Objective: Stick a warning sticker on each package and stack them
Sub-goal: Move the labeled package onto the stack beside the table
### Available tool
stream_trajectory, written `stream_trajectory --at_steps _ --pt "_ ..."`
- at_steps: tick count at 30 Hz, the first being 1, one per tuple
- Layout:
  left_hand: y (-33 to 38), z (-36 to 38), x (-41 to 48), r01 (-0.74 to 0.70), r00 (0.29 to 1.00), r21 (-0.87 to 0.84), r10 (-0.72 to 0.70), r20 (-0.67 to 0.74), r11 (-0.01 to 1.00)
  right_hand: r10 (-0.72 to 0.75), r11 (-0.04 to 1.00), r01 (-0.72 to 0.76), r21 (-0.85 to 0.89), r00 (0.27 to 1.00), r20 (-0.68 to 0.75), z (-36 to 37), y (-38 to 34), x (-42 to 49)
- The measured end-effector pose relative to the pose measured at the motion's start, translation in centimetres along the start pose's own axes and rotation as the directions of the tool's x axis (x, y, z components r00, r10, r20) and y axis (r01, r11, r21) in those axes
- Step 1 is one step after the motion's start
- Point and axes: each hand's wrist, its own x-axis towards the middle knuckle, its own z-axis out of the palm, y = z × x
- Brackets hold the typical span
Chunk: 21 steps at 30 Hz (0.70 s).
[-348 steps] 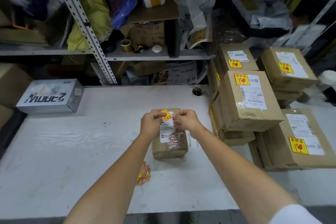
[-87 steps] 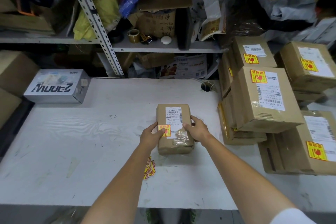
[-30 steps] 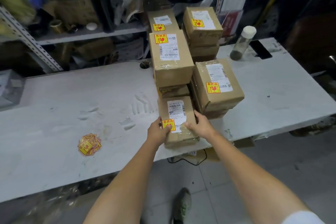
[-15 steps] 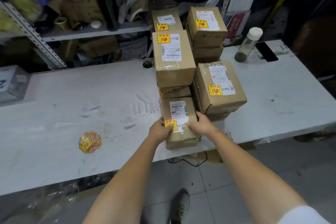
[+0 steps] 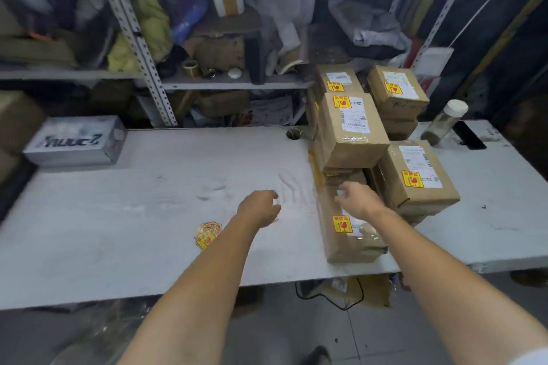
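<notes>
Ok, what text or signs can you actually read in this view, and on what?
Grey box at the table's left: large dark lettering, upside down and blurred; I cannot read it for certain.
Yellow warning stickers, e.g. on the nearest package: a red broken-glass symbol under red characters, too blurred to read.
White shipping labels, e.g. on the tallest stack's top package: barcodes and print, too small to read.
Loose sticker pile: unreadable.

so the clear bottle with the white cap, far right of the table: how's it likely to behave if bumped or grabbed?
The bottle is tall, narrow and upright, so it probably tips easily, then rolls. Only a dark layer at the bottom, so likely light. The smooth clear wall may be slippery; glass or plastic, I can't tell.
</notes>
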Motion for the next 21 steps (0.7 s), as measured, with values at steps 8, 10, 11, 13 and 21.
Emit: stream_trajectory --at_steps 8,10,11,13,21 --pt "-12.3 -10.1 -2.6 0.1 0.984 0.016 -0.097 -0.151 0.995 -0.215 0.962 0.218 -0.167 0.976 0.035 1.2 -14.4 1.8" --pt "-14.9 -12.3 -2.5 0.138 0.974 0.001 -0.136 -0.183 0.99 -0.259 0.948 0.264 -0.175 0.964 0.054 1.7 -17.7 3.0" --pt "-16.0 -13.3 -2.4 0.161 0.967 -0.011 -0.16 -0.196 0.987 -0.278 0.942 0.284 -0.181 0.959 0.058 1.9 -19.3 3.8" --pt "-18.3 -15.2 -2.1 0.209 0.954 -0.029 -0.211 -0.214 0.977 -0.329 0.92 0.336 -0.2 0.942 0.067 2.3 -22.5 5.6" --pt "-26.1 -21.7 -2.1 0.383 0.865 -0.13 -0.405 -0.296 0.914 -0.453 0.859 0.483 -0.168 0.871 0.191 6.4 -35.2 13.1"
